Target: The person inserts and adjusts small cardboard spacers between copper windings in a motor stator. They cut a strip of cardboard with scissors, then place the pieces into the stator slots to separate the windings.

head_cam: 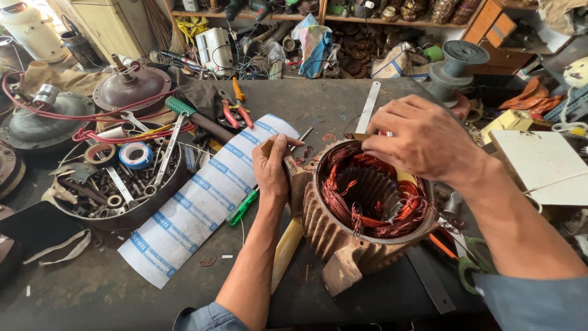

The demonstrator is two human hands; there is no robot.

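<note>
Copper coils (pixel 367 184) fill the stator (pixel 361 220), which lies tilted on the dark bench (pixel 318 104) between both hands. Left hand (pixel 272 171) is closed around a small brown wedge (pixel 267 147) at the stator's left rim. Right hand (pixel 422 138) hovers over the far rim, fingers pinched on the windings there. Left of the stator lies a green screwdriver (pixel 243 207) on a white printed sheet (pixel 196 208); farther left sits a bowl (pixel 122 214) of spanners and tape rolls
</note>
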